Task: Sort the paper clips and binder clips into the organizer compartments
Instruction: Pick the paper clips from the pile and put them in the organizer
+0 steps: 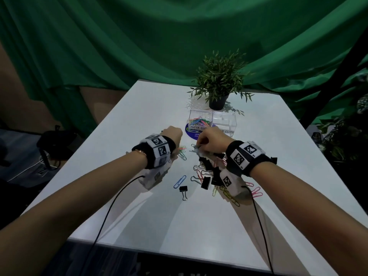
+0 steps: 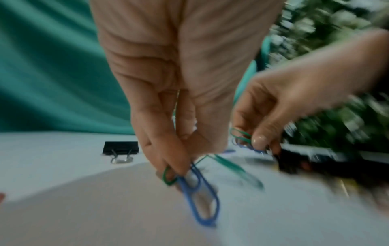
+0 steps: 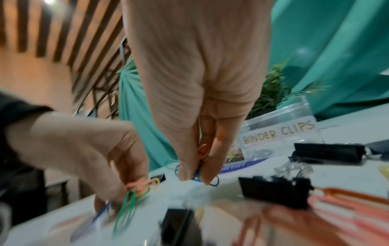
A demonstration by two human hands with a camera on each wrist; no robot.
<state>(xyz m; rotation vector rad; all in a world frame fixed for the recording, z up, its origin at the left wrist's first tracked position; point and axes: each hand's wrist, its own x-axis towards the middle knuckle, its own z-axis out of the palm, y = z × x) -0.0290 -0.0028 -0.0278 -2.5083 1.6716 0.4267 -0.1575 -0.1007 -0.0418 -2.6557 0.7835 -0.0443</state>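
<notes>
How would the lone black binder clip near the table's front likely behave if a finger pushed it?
The binder clip lies on its side with its wire handles flat, so it would probably slide, not roll. The white table looks smooth, so it may skid easily. It looks small, likely light.

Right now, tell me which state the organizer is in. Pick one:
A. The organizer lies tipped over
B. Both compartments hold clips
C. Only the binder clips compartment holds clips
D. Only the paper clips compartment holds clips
D: in the head view the organizer stands upright, coloured paper clips fill its left compartment, and the right compartment looks bare while black binder clips lie on the table.
</notes>
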